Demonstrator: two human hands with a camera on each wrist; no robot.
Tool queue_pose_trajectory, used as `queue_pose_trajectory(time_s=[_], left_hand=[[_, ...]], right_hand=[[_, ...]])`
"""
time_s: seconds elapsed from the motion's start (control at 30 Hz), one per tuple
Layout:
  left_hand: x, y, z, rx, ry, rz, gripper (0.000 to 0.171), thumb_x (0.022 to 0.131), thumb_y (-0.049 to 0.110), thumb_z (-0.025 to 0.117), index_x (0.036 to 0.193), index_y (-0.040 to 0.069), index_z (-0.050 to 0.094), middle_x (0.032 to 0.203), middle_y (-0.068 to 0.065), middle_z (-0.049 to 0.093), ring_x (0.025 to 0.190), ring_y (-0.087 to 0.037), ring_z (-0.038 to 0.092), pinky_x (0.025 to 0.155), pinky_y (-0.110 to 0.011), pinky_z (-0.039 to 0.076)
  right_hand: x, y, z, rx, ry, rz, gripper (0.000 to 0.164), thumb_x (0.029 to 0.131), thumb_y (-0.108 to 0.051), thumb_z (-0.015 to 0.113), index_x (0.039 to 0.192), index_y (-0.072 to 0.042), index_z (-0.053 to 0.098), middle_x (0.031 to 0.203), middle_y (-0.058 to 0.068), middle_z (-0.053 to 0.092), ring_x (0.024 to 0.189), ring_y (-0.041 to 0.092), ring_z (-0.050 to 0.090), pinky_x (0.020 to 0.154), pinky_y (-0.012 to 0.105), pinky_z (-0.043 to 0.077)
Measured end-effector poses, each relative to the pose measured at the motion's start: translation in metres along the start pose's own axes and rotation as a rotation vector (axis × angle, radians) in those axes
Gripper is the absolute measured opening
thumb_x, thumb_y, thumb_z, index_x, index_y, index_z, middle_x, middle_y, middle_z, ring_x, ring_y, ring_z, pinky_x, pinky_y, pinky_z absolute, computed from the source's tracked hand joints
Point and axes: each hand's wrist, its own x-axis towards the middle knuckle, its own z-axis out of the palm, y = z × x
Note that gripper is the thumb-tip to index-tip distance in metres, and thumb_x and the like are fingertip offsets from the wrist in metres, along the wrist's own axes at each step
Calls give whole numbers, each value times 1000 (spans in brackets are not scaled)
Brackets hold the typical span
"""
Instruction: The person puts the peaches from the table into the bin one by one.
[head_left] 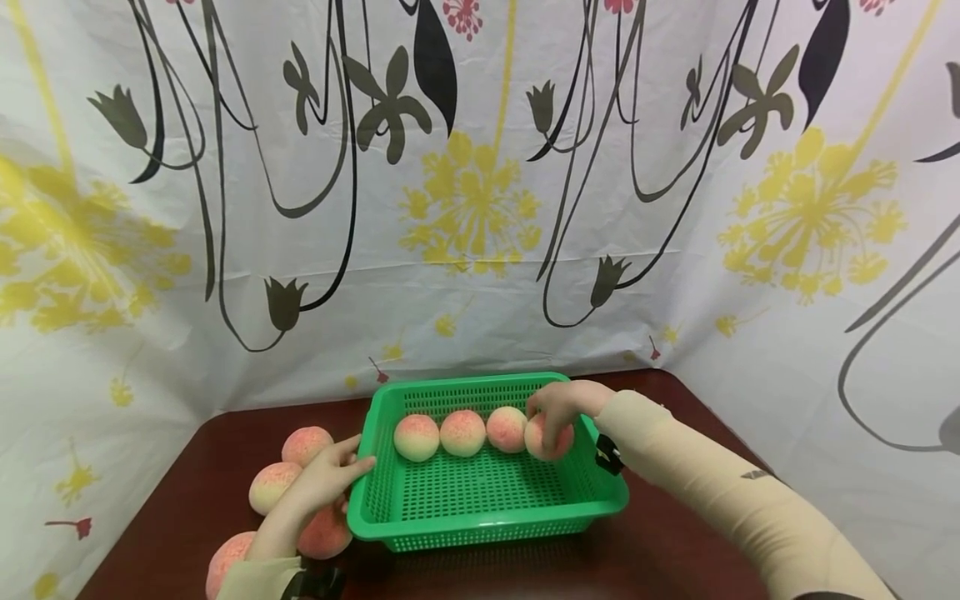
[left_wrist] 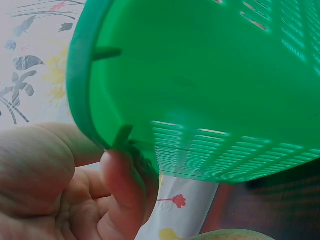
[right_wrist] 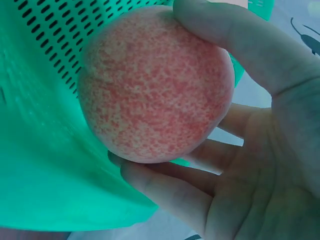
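A green plastic basket (head_left: 480, 527) with slotted walls stands on the table. Inside it, along the back, three peaches sit in a row: the left peach (head_left: 417, 437), the middle peach (head_left: 462, 433) and the right peach (head_left: 507, 429). At the right end of that row my right hand (head_left: 564, 406) grips another peach (right_wrist: 157, 85), thumb on one side and fingers curled round the other. My left hand (head_left: 333, 475) pinches the basket's left rim, with the thumb on top; in the left wrist view the fingertips (left_wrist: 125, 185) lie right at the rim's edge.
Several more peaches lie left of the basket around my left forearm, among them a back peach (head_left: 307, 446), a paler peach (head_left: 273, 487) and a front peach (head_left: 228, 560). The dark red table (head_left: 225, 450) is bordered by a flower-printed cloth (head_left: 480, 333) behind and at both sides.
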Motion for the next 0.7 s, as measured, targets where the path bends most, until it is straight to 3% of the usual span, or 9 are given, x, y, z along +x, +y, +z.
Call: queue_pose_trajectory(time_s=[0.37, 0.7], left_hand=[[0, 2, 1, 4, -1, -7, 59, 104, 15, 48, 151, -7, 21, 70, -11, 60, 43, -14, 47, 43, -29, 44], [0, 1, 0, -13, -1, -13, 59, 104, 15, 48, 151, -7, 20, 74, -14, 62, 43, -15, 48, 42, -29, 44]], right_hand=[[4, 0, 7, -5, -11, 34, 39, 74, -21, 84, 98, -18, 54, 90, 2, 53, 76, 15, 40, 64, 35, 34], [5, -3, 9, -10, -17, 44, 37, 76, -11, 83, 97, -16, 53, 92, 3, 53, 78, 17, 39, 65, 36, 33]])
